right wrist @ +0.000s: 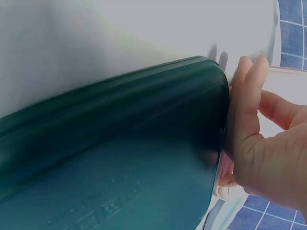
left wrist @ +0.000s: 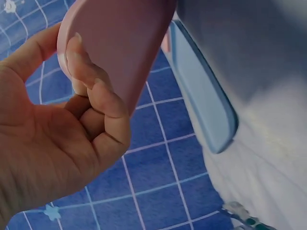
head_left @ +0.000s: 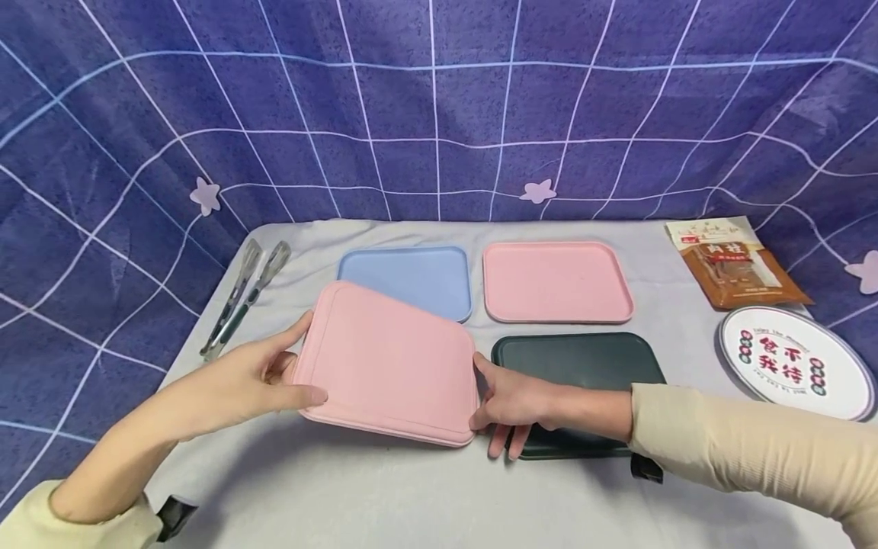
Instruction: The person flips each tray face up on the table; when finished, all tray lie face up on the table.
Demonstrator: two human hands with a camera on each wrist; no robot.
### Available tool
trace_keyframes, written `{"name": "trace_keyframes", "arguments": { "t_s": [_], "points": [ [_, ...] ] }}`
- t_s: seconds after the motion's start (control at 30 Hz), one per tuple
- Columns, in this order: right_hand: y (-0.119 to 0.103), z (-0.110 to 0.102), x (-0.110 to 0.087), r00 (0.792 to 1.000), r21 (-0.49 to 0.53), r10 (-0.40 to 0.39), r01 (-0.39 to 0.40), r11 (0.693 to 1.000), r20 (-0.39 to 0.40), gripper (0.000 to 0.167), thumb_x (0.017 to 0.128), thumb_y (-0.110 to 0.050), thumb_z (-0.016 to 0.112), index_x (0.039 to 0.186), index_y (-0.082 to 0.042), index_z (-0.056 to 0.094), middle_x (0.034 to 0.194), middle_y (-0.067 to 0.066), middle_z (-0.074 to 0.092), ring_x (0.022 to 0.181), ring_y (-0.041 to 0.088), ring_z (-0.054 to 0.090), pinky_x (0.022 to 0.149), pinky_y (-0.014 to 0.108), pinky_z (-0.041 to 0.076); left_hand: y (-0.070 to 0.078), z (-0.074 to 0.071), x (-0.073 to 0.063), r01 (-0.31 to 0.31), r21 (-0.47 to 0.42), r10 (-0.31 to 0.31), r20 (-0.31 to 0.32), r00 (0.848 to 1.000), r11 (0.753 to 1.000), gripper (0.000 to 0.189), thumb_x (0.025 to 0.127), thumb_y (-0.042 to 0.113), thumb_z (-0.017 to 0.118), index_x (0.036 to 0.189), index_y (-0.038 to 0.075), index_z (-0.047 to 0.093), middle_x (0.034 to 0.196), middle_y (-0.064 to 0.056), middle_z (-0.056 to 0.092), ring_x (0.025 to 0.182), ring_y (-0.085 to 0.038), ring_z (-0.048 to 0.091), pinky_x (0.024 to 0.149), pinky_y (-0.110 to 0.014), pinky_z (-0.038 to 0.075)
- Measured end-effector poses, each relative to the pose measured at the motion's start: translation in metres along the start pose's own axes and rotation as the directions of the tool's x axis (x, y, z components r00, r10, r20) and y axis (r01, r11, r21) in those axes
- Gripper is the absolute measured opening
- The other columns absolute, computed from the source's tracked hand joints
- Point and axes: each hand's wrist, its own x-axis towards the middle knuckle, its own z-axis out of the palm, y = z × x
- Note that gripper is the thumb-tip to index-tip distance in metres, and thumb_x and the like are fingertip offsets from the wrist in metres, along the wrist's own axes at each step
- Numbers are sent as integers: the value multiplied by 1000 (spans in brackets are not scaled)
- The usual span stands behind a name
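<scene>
A pink tray [head_left: 391, 362] tilts over the table with its left side raised, overlapping the blue tray's near edge in the head view. My left hand [head_left: 236, 385] pinches its left edge, thumb on the face toward me and curled fingers behind, as the left wrist view [left wrist: 62, 129] shows. At the lower right edge my right hand [head_left: 517, 396] holds the same tray between thumb and forefinger. Its other fingers point down beside the dark green tray [head_left: 583, 358]. Embossed marks show on that green tray [right wrist: 110, 206] in the right wrist view.
Behind lie a blue tray [head_left: 418, 274] and another pink tray [head_left: 559, 282]. Metal tongs [head_left: 247, 297] lie at the left. At the right are a brown food packet [head_left: 737, 263] and a white plate with printed characters [head_left: 796, 362]. A blue grid-patterned cloth [head_left: 439, 107] hangs behind.
</scene>
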Motion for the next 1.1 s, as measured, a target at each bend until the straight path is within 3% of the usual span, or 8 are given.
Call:
{"name": "trace_keyframes", "arguments": {
  "t_s": [0.1, 0.3, 0.47, 0.93, 1.1],
  "points": [
    [0, -1, 0, 1000, -6, -2, 2, 1000, 2, 108, 90, -3, 69, 161, -23, -10, 102, 13, 63, 56, 22, 70, 47, 37, 56, 10, -1, 1, -14, 58, 14, -1, 1000, 998, 109, 89, 30, 77, 161, 6, -1, 101, -4, 71, 87, -10, 67, 75, -24, 55],
    [0, -1, -1, 1000, -5, -16, 17, 1000, 11, 109, 90, -4, 69, 161, -23, -12, 103, 13, 62, 57, 22, 71, 47, 36, 56, 24, -1, 3, -22, 47, 20, 35, 999, 999, 113, 88, 28, 78, 160, 6, -6, 111, -7, 72, 97, -18, 69, 80, -25, 56],
    [0, -1, -2, 1000, 0, -24, 24, 1000, 18, 110, 90, -4, 69, 161, -22, -13, 102, 14, 61, 58, 22, 71, 47, 36, 56, 33, 0, 4, -32, 25, 31, 42, 999, 999, 113, 89, 28, 77, 160, 6, -7, 109, -6, 73, 97, -17, 69, 82, -24, 55],
    [4, -2, -2, 996, 42, -67, 65, 997, 53, 112, 89, -6, 70, 161, -18, -15, 103, 14, 63, 60, 21, 71, 48, 33, 56, 62, 9, 3, -64, 196, 78, -66, 995, 978, 105, 87, 40, 77, 161, 5, 11, 88, 6, 69, 78, -8, 61, 70, -23, 48],
    [-4, -12, -7, 997, -3, -25, 26, 1000, 74, 114, 87, -15, 75, 161, -19, -11, 107, 7, 69, 64, 24, 73, 49, 35, 57, 67, 15, 2, -61, 234, 90, -117, 989, 970, 103, 85, 43, 78, 160, 6, 18, 81, 6, 63, 71, -7, 53, 61, -25, 44]
  ]
}}
